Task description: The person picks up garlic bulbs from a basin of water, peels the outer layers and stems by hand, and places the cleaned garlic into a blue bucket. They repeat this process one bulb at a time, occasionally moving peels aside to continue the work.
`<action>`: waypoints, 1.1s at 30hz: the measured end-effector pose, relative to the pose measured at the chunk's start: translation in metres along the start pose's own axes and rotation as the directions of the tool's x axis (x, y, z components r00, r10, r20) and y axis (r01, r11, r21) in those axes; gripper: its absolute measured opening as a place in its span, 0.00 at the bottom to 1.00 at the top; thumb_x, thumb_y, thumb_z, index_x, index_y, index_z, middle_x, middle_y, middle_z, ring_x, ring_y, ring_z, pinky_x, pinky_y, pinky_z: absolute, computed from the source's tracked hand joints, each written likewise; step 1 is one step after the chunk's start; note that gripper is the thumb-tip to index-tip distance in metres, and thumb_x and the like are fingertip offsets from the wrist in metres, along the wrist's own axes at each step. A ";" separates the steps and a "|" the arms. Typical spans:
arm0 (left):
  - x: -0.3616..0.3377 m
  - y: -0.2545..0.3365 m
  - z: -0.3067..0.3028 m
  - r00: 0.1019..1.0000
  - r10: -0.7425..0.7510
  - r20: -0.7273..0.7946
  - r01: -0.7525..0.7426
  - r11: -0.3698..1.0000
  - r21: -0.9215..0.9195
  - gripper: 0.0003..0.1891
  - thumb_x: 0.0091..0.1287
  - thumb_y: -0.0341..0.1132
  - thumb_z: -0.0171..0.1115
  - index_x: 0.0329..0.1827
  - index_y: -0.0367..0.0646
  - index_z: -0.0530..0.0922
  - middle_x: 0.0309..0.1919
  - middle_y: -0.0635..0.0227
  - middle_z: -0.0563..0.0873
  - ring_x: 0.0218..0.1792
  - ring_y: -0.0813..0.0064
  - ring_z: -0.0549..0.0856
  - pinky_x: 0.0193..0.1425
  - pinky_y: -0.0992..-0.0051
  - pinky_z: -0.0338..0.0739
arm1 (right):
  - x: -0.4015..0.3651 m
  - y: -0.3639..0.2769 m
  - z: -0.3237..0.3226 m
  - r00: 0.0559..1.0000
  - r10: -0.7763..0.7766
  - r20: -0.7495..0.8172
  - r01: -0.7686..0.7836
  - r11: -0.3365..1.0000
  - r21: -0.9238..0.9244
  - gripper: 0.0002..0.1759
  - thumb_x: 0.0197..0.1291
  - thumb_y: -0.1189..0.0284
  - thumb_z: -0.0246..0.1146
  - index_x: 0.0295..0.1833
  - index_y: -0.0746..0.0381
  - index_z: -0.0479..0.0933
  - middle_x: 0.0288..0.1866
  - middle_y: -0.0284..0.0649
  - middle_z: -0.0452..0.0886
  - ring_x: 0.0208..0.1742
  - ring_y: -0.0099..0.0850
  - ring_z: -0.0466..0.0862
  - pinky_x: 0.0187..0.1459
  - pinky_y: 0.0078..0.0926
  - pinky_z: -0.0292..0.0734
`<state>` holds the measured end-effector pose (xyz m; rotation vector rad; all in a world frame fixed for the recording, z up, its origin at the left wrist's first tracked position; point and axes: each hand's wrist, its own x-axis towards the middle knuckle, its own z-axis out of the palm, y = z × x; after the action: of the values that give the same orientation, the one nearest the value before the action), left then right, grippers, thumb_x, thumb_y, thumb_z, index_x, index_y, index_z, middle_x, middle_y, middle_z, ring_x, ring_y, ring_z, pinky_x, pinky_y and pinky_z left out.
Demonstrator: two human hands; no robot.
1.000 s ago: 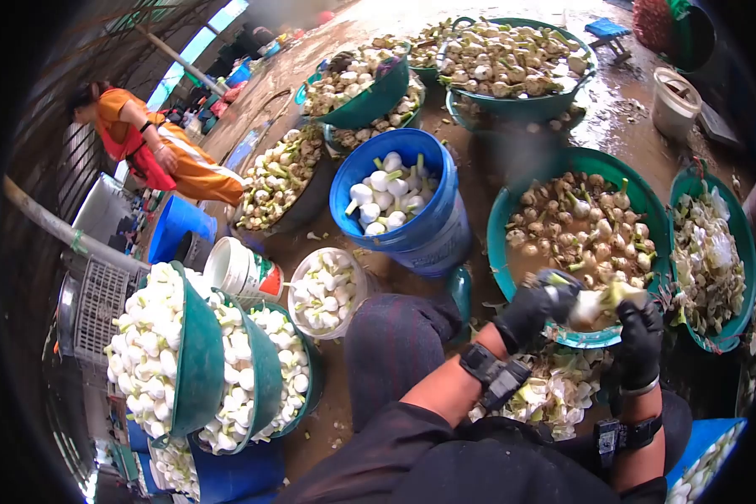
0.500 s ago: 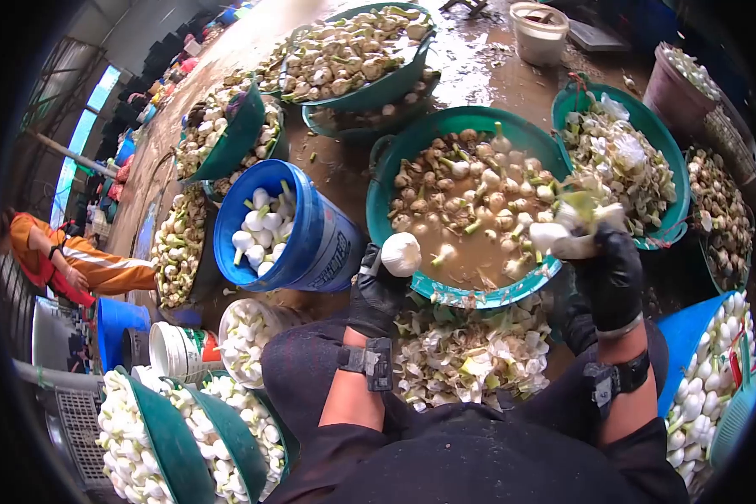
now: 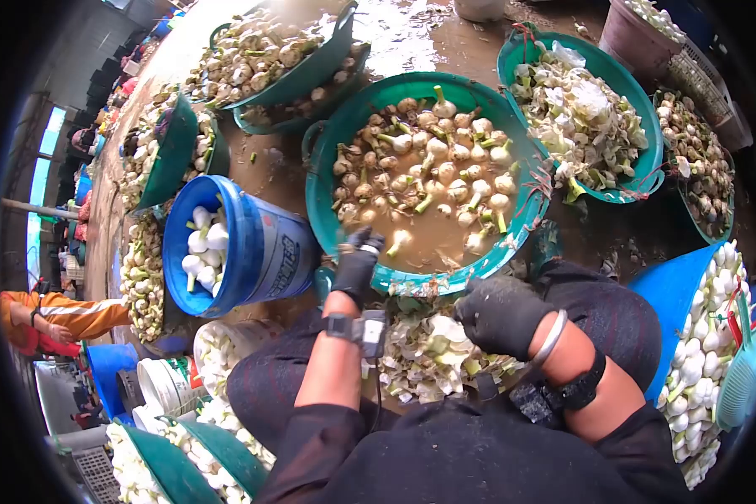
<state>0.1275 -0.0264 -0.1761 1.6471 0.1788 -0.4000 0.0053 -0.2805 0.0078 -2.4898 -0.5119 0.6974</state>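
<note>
My left hand (image 3: 357, 267), in a dark glove, is at the near left rim of a green tub (image 3: 317, 189). Its fingertips are blurred against the tub's edge, so their grip does not show. Inside the tub, garlic bulbs (image 3: 433, 155) with short stems sit in muddy water. My right hand (image 3: 504, 315), gloved and curled closed, hovers over a heap of garlic peelings (image 3: 433, 357) below the tub; whatever its fingers may hold is hidden. Left of the tub, a blue bucket (image 3: 281, 244) leans with white peeled garlic bulbs (image 3: 206, 248) inside.
A green tub of peelings (image 3: 655, 139) stands at the upper right. Another green tub (image 3: 323, 63) heaped with garlic is at the upper left. White garlic fills a blue container (image 3: 668, 294) on the right and green containers (image 3: 164, 462) at lower left. A person in orange trousers (image 3: 76, 315) is far left.
The white bulb has left my left hand, which is now at the tub rim. My right hand has moved down and left, and the garlic and leafy peel seen in it no longer show. The view has shifted.
</note>
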 end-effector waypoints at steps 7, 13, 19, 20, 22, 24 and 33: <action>0.040 -0.034 0.049 0.986 -0.160 -0.041 0.117 0.502 0.857 0.30 0.56 0.40 0.65 0.62 0.39 0.69 0.53 0.47 0.77 0.55 0.57 0.76 0.59 0.68 0.69 | 0.001 0.011 -0.001 0.987 0.157 0.016 -0.158 0.986 0.045 0.23 0.54 0.64 0.57 0.55 0.62 0.72 0.41 0.50 0.77 0.44 0.46 0.78 0.44 0.42 0.73; -0.009 0.038 0.045 0.996 -0.085 0.037 0.081 0.992 0.094 0.12 0.56 0.29 0.64 0.42 0.33 0.79 0.26 0.67 0.82 0.29 0.78 0.81 0.34 0.80 0.76 | 0.008 0.010 -0.012 0.975 0.162 -0.153 -0.130 0.972 0.198 0.31 0.53 0.64 0.61 0.61 0.65 0.65 0.52 0.53 0.73 0.52 0.47 0.75 0.53 0.38 0.71; -0.101 0.137 0.056 0.939 0.124 0.320 -0.088 0.988 -0.126 0.14 0.60 0.29 0.58 0.47 0.32 0.76 0.36 0.63 0.82 0.36 0.72 0.83 0.42 0.75 0.77 | 0.033 0.012 0.011 0.711 -0.033 -0.703 0.343 0.888 0.305 0.39 0.46 0.65 0.67 0.65 0.66 0.62 0.54 0.53 0.72 0.53 0.44 0.76 0.56 0.33 0.71; -0.110 0.136 0.060 0.955 0.123 0.269 -0.030 0.945 -0.325 0.15 0.61 0.31 0.58 0.48 0.32 0.75 0.36 0.63 0.81 0.34 0.74 0.82 0.41 0.76 0.78 | 0.032 0.010 0.011 0.766 0.035 -0.642 0.444 0.693 0.568 0.41 0.42 0.67 0.70 0.63 0.66 0.63 0.56 0.52 0.72 0.55 0.41 0.75 0.57 0.31 0.70; -0.119 0.136 0.069 0.968 0.123 0.218 0.005 0.860 -0.510 0.16 0.62 0.33 0.58 0.50 0.31 0.75 0.36 0.63 0.81 0.33 0.75 0.82 0.41 0.76 0.78 | 0.029 0.002 0.007 0.836 0.111 -0.537 0.494 0.273 0.825 0.43 0.34 0.70 0.77 0.60 0.66 0.68 0.57 0.46 0.72 0.57 0.34 0.74 0.58 0.28 0.68; -0.124 0.138 0.073 0.961 0.158 0.228 0.013 0.795 -0.606 0.17 0.64 0.34 0.58 0.51 0.32 0.73 0.36 0.64 0.81 0.33 0.76 0.82 0.42 0.76 0.78 | 0.025 0.000 0.004 0.777 0.071 -0.626 0.533 0.456 0.713 0.42 0.35 0.70 0.77 0.60 0.67 0.68 0.56 0.45 0.73 0.57 0.32 0.74 0.58 0.28 0.69; -0.131 0.137 0.069 0.939 0.314 0.142 -0.292 0.943 -0.161 0.12 0.63 0.25 0.55 0.49 0.33 0.75 0.37 0.66 0.79 0.34 0.77 0.80 0.37 0.78 0.76 | 0.018 -0.002 0.003 0.876 0.105 -0.471 0.478 -0.058 0.876 0.37 0.43 0.81 0.71 0.61 0.69 0.64 0.53 0.45 0.74 0.51 0.30 0.77 0.52 0.28 0.76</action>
<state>0.0438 -0.0951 -0.0059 1.4675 -0.1701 -0.2797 0.0178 -0.2693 -0.0004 -0.9268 -0.0408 0.1645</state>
